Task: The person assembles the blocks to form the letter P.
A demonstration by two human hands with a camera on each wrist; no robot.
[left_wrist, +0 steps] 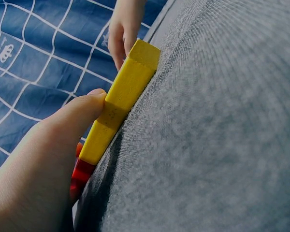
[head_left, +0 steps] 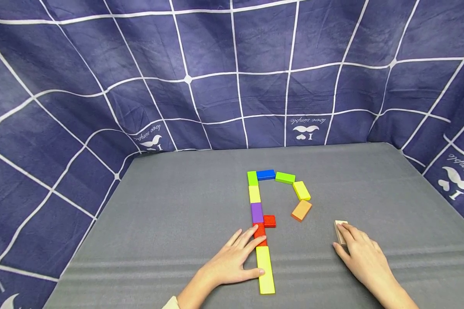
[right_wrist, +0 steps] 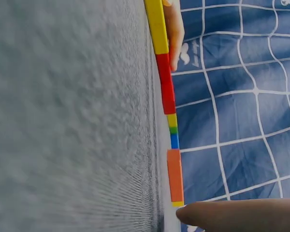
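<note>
My left hand (head_left: 236, 260) lies over the lower part of a column of blocks. Its fingertips touch a red block (head_left: 260, 234), while the thumb rests on the long yellow block (head_left: 266, 274), also seen in the left wrist view (left_wrist: 123, 96). At the right, my right hand (head_left: 365, 256) holds a pale wooden block (head_left: 339, 234) between thumb and fingers, partly covering it. Higher in the column are a purple block (head_left: 257, 212), a light yellow block (head_left: 254, 194) and a green block (head_left: 252, 178).
A curve leads off the column's top: blue block (head_left: 266, 174), green block (head_left: 285, 177), yellow block (head_left: 302, 190) and orange block (head_left: 302, 210). A short red block (head_left: 270, 221) adjoins the column's right side. Grey cloth (head_left: 178, 206) covers the table, with a blue gridded curtain (head_left: 209, 98) behind.
</note>
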